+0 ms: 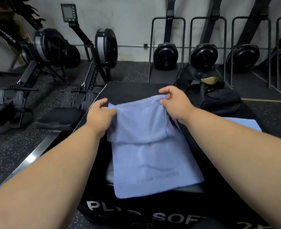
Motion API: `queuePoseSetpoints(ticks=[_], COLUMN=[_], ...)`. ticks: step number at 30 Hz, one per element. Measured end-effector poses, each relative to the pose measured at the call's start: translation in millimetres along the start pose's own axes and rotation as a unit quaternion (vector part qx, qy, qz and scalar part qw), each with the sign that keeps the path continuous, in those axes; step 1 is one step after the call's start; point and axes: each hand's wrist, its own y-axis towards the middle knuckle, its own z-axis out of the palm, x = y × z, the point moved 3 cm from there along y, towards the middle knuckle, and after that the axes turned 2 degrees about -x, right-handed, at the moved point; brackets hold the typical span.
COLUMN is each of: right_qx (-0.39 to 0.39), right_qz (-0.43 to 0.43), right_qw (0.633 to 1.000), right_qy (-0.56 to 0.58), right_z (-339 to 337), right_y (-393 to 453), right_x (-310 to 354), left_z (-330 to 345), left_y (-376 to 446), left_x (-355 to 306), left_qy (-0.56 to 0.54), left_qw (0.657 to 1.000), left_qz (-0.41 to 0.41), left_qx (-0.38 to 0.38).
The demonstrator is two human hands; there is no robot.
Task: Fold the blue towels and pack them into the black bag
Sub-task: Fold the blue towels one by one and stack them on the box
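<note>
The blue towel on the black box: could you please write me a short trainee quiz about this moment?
1. True or false: both hands pinch the blue towel.
2. Where is the black bag? A) far right of the black box; B) under the towel; C) on a rowing machine.
3. Fill in: a second, folded towel lies by the person's ____ forearm.

Key: 1 true, the left hand and right hand each pinch a far corner. 2 A. 3 right.

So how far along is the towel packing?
One folded blue towel already lies at the right. Both hands, left hand and right hand, pinch the far edge of a second blue cloth towel, mid-fold. Nothing blue shows in the black fabric bag.
</note>
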Motion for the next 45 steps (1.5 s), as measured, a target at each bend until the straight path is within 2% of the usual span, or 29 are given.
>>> queuePoseSetpoints(ticks=[3,5,7,11,14,17,21,26,29,31,33,37,41,45], right_qx=[-0.067,-0.089,-0.072,0.020,0.099,0.127,0.092,0.108,0.153,0.207,0.226,0.203,0.191,0.165], right_qz=[-0.068,-0.089,-0.083,-0.021,0.054,0.088,0.072,0.061,0.075,0.087,0.097,0.096,0.106,0.148], right_qw=[0.992,0.985,0.987,0.998,0.992,0.988,0.993,0.992,0.985,0.973,0.967,0.973,0.976,0.974], right_qy=[0.082,0.115,0.119,0.059,0.049,0.024,0.031,0.003,-0.020,-0.045,-0.058,-0.050,-0.026,0.041], right_z=[-41,-69,-83,-81,-76,-81,-86,-42,4,39,64,75,64,46], right_y=[8,-6,-33,-127,-201,-241,-237,-193,-170,-167,-166,-159,-153,-155], right_x=[76,114,127,95,53,31,32,29,10,-12,-32,-46,-46,-33], left_z=[-23,-42,-55,-76,-89,-103,-118,-111,-105,-104,-102,-104,-113,-129], left_y=[-11,-35,-68,-143,-188,-215,-213,-181,-169,-170,-166,-159,-158,-162], left_x=[-95,-138,-151,-101,-41,-16,-19,17,59,79,85,89,96,85], left_qy=[-0.104,-0.154,-0.146,0.004,0.091,0.105,0.076,0.135,0.214,0.238,0.254,0.250,0.197,0.078], left_qw=[0.992,0.985,0.985,0.993,0.983,0.982,0.990,0.987,0.972,0.968,0.964,0.965,0.978,0.990], left_qz=[0.062,0.080,0.087,0.070,0.038,0.027,0.028,-0.006,-0.029,-0.025,-0.013,-0.007,-0.040,-0.109], left_qx=[-0.030,-0.005,0.040,0.091,0.154,0.156,0.119,0.088,0.089,0.076,0.074,0.083,0.048,0.051])
